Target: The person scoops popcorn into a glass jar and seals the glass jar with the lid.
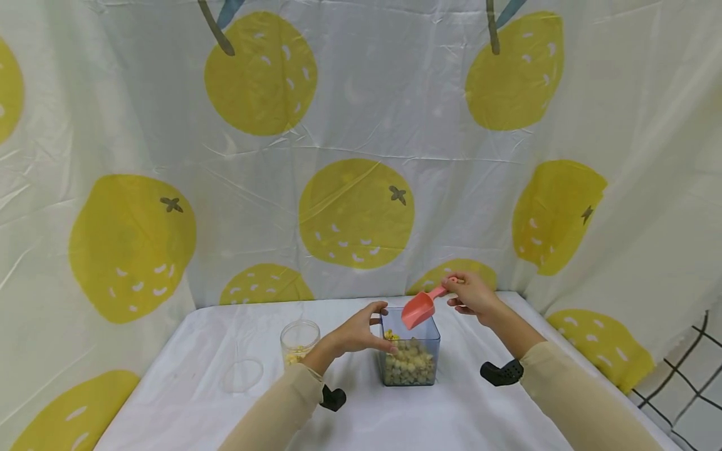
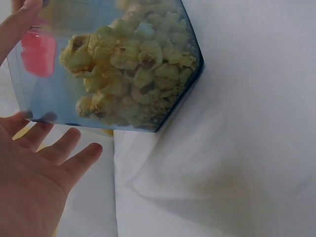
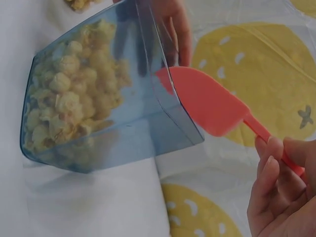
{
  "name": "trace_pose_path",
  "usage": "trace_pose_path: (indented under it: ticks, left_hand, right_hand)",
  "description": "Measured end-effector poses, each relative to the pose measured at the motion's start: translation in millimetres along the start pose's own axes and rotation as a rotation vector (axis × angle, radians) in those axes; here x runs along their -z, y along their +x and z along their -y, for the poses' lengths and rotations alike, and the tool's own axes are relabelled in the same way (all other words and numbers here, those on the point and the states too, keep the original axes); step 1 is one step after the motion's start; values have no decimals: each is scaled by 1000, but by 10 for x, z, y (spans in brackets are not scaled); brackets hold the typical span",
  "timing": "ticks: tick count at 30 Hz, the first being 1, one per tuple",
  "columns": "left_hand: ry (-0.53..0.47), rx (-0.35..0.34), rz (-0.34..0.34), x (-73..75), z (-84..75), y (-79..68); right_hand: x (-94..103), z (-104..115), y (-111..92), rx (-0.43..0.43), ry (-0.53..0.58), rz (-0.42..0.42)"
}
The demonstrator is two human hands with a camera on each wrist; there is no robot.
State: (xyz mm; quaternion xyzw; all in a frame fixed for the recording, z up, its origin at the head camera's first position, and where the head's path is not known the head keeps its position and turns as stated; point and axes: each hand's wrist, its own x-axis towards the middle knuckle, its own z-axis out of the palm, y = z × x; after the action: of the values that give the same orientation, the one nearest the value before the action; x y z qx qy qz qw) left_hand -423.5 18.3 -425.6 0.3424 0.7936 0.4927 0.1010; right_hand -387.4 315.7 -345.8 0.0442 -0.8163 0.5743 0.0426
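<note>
While the left hand (image 1: 359, 331) grips the box (image 1: 430, 346) wide, thumb to fingers, in the frame's lower middle, probably so it won't slide, the right hand (image 1: 471, 294) pinches the scoop (image 1: 418, 309) by its handle, likely leaving the business end free above the popcorn (image 1: 409, 368).

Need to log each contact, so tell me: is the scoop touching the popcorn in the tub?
Apart. The right wrist view shows it: through the see-through tub, a plain gap lies between the scoop and the popcorn below.
</note>
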Motion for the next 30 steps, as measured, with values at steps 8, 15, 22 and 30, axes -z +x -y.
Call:
trace_pose_path:
  ticks: [8,15,22,30]
  left_hand:
    - [-97,-7,33,-15,7,-5]
    - [-99,-6,49,-9,5,-14]
    - [-112,3,63,12,13,-18]
    - [-88,7,65,1,4,0]
  right_hand:
    - [2,4,-4,13,-32,4]
    - [-53,74,23,44,-125,17]
    - [-180,187,28,123,-305,9]
    - [-345,312,44,352,-697,61]
